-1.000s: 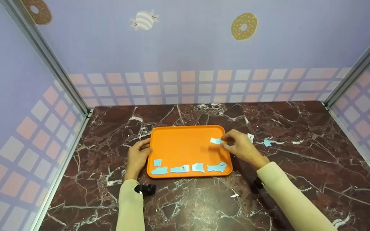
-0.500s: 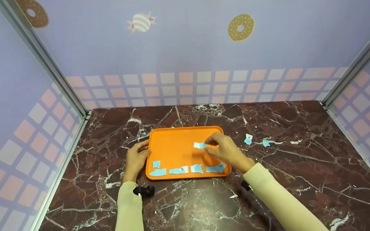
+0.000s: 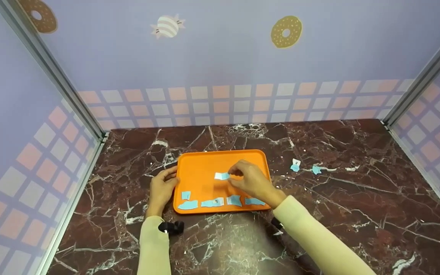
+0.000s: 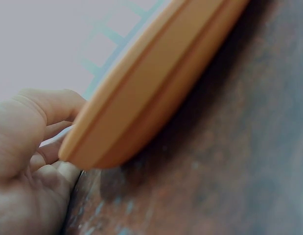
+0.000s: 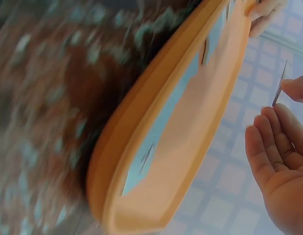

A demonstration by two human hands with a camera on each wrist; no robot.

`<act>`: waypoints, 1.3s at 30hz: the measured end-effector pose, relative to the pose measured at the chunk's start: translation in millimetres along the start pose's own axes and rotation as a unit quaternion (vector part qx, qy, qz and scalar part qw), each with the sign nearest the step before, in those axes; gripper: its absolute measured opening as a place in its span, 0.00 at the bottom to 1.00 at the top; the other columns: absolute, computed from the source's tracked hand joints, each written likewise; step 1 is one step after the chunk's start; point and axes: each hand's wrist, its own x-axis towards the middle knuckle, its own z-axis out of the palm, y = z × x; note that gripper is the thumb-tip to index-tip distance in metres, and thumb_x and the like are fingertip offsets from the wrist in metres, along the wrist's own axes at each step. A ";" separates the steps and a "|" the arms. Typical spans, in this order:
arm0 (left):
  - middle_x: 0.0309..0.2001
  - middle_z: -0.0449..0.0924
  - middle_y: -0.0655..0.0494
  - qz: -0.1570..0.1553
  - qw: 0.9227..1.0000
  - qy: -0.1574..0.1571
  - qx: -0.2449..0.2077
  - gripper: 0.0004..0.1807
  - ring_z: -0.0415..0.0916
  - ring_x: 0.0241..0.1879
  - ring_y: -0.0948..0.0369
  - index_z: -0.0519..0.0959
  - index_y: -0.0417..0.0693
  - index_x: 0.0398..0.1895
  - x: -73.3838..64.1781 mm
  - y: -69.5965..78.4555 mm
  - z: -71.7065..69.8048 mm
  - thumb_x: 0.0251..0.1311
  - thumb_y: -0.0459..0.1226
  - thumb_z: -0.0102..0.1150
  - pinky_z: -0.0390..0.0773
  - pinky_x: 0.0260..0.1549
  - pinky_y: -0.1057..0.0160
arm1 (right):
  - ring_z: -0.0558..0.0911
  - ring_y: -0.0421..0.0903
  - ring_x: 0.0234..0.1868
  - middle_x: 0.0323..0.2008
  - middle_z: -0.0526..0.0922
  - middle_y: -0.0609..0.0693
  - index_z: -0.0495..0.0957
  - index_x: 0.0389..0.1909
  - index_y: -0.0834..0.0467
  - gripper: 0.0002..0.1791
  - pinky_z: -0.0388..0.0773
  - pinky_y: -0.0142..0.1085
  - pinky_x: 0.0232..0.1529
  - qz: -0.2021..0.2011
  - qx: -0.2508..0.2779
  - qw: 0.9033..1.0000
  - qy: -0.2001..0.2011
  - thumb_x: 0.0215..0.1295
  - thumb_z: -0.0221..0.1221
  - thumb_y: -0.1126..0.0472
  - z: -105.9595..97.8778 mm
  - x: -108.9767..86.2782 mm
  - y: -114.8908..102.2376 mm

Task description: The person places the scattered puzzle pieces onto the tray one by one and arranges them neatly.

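Observation:
An orange tray (image 3: 204, 162) lies on the marbled table in the head view. My left hand (image 3: 162, 189) grips its left rim; in the left wrist view the thumb and fingers meet the tray's edge. Above the tray's middle, my right hand (image 3: 252, 181) pinches a small torn piece of blue-and-white paper (image 3: 222, 176) between thumb and fingertips. Seen edge-on in the right wrist view, that paper is a thin sliver. Torn blue paper pieces (image 3: 188, 205) form a row along the tray's near side, with a smaller piece (image 3: 186, 195) above the leftmost. My right forearm partly covers the rightmost piece (image 3: 254, 201).
Two more torn paper pieces, one blue and white (image 3: 295, 165) and one blue (image 3: 316, 169), lie on the table right of the tray. Tiny white scraps dot the tabletop. Patterned panels (image 3: 220, 57) enclose the table at the back and both sides.
My right hand has carried the paper piece leftward from the tray's right edge to over its middle. The left hand has stayed at the rim.

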 end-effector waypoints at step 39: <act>0.54 0.83 0.34 -0.008 1.000 0.005 0.012 0.22 0.83 0.55 0.42 0.83 0.30 0.61 2.4 -2.8 0.4 0.64 0.21 0.62 0.81 0.47 0.72 | 0.83 0.50 0.42 0.41 0.83 0.53 0.85 0.43 0.63 0.09 0.83 0.42 0.49 -0.020 -0.043 0.997 -0.060 0.65 0.72 0.65 58.6 15.2 -17.7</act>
